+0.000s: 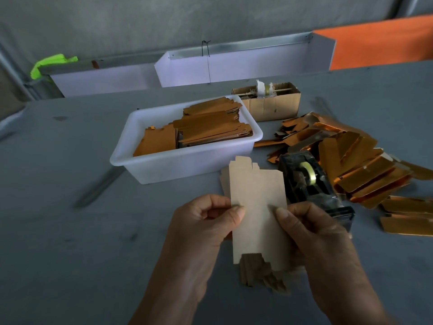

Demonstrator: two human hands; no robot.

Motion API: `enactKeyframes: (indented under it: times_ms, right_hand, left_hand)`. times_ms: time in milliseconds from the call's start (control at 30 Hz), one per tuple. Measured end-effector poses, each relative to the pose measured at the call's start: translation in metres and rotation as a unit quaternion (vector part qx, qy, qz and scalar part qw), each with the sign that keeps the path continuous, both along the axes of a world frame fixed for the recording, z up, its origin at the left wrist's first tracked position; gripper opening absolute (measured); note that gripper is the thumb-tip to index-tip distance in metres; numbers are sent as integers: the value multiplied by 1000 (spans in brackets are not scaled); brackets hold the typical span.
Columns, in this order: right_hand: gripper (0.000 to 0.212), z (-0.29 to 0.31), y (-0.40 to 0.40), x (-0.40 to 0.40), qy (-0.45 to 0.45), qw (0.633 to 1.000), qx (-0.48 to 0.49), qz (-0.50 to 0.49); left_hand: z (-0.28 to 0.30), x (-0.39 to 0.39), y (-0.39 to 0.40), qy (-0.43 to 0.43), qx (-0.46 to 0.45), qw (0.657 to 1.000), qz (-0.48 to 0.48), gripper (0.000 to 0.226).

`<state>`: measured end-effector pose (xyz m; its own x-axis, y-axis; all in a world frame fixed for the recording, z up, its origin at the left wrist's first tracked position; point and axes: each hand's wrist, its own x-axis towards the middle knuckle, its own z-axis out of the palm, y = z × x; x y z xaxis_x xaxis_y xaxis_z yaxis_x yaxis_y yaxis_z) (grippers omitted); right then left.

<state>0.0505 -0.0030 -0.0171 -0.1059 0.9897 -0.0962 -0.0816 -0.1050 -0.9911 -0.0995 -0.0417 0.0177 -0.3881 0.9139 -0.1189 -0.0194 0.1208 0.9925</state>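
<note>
**Flat carton blank held in both hands over the table**

Far left on my screen, the grey table [70, 231] carries a white plastic tub [187, 165] with stacks of flat brown blanks [210, 130] in it. I take it as the supply, set within easy reach.

Below the tub, the left hand [201, 221] pinches the left edge of one carton blank [257, 207], thumb [234, 214] on the near face and fingers curled behind. The blank is in the air, centre frame, plain kraft side towards me and tabbed end pointing away. Darker flaps show under its lower edge; I cannot tell whether they are its own or belong to more blanks behind.

The right hand [314, 228] grips the opposite edge the same way, thumb [284, 215] pressed on the face. Two matched pinches suit bending the panel along its creases, which I judge to be the step in hand.

Just right of the blank stands a black tape dispenser [304, 179], close enough to seal a seam. Beyond it spreads a pile of gold foil cartons [365, 170], probably finished pieces.
</note>
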Motion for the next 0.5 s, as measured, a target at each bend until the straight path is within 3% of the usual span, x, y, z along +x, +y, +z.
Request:
enactKeyframes:
  times_ms: [300, 400, 500]
  right_hand:
    - [19, -8, -2, 8, 26, 999, -21, 30]
    - [8, -10, -1, 10, 27, 999, -22, 32]
    - [14, -11, -1, 8, 16, 999, -9, 30]
  left_hand:
    - [-3, -10, 4, -97, -78, 990, -61, 8]
    - [-6, -10, 4, -53, -85, 993, -60, 10]
    - [-8, -11, 2, 40, -68, 996, -49, 17]
